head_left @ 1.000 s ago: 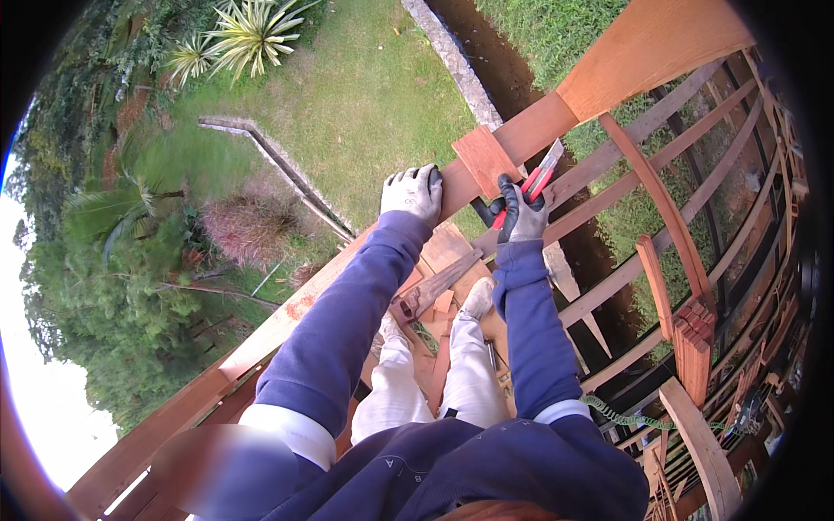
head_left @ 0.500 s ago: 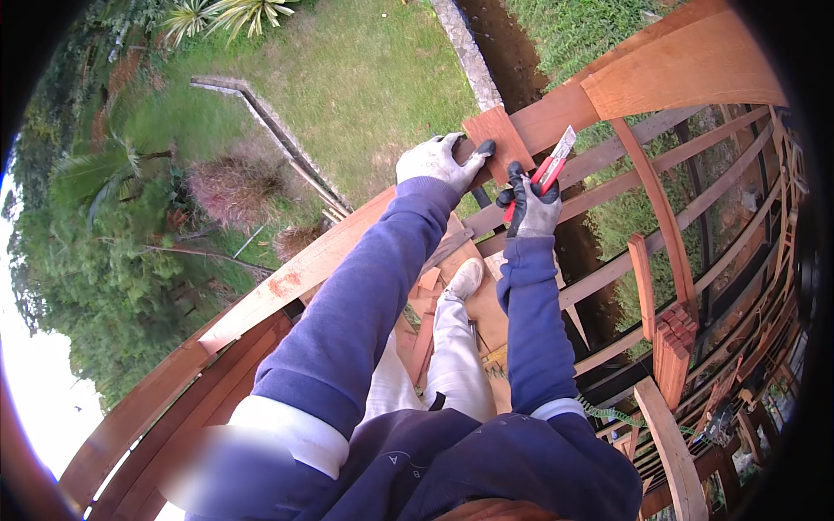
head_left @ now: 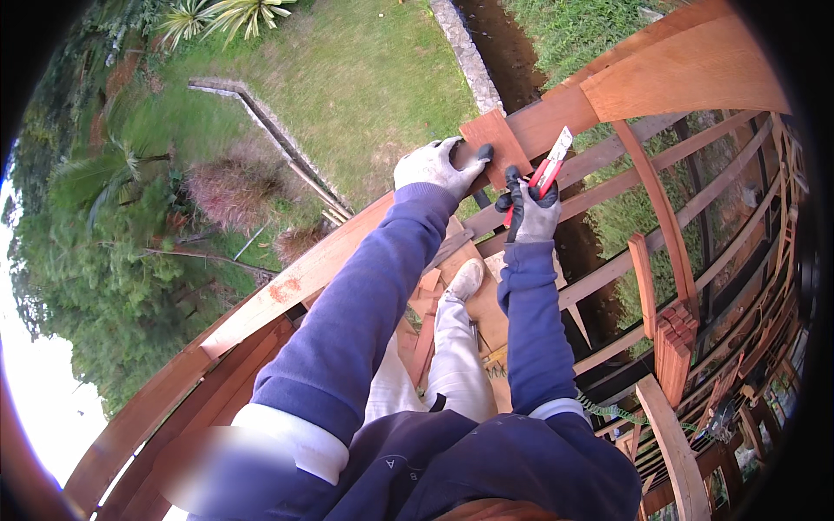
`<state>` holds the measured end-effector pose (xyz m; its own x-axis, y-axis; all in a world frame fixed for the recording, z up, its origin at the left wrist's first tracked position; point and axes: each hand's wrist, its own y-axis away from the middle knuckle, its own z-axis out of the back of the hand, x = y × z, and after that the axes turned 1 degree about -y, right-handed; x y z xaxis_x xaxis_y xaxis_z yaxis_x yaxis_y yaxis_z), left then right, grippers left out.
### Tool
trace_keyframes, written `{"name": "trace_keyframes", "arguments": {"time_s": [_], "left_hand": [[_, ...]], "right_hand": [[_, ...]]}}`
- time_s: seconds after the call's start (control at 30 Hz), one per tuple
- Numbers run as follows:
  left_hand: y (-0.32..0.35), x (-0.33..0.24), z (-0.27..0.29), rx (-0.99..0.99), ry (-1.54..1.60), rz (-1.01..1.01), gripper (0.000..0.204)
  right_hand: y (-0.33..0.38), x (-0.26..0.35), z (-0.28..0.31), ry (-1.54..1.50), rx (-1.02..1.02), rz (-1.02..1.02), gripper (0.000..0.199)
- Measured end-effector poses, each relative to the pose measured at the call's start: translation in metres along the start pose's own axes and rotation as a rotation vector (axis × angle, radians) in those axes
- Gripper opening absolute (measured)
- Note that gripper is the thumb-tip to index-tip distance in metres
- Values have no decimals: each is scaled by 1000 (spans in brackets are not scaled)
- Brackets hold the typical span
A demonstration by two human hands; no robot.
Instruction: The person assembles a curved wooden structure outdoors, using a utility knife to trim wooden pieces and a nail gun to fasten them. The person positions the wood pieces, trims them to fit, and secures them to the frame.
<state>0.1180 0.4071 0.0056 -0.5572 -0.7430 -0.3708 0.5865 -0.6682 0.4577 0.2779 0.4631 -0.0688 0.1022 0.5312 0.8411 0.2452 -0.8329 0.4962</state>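
My left hand [head_left: 432, 168], in a white glove with dark fingertips, curls over the long curved wooden beam [head_left: 556, 116]. Its thumb presses by the left edge of a short reddish board [head_left: 493, 139] lying crosswise on that beam. A red-and-white utility knife [head_left: 550, 170] is gripped in my right hand [head_left: 533, 213], gloved in grey and black, its blade pointing up and away. The dark fingertips of this hand are at the board's near end; whether they pinch it I cannot tell.
Curved wooden ribs and slats [head_left: 669, 204] spread to the right, with a bundle of short wood strips [head_left: 674, 352] among them. A loose plank [head_left: 673, 451] lies at lower right. Wood offcuts [head_left: 426, 334] lie by my feet. Beyond the beam is grass [head_left: 373, 87], far below.
Both hands keep their holds. The short board, the hands and the knife have shifted very slightly within the view.
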Motion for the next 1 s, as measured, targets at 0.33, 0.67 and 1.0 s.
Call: {"name": "trace_keyframes", "arguments": {"time_s": [0.33,0.67,1.0], "left_hand": [[-4,1,-14,-104,-7,5,71],[-4,-7,-11,-87,-58,44,61],[-3,-9,-17,-98,-117,52,57]], "right_hand": [[45,113,32,1468,260,429,48],[51,134,53,1695,287,248,50],[0,20,-3,-261,-52,-85,18]]}}
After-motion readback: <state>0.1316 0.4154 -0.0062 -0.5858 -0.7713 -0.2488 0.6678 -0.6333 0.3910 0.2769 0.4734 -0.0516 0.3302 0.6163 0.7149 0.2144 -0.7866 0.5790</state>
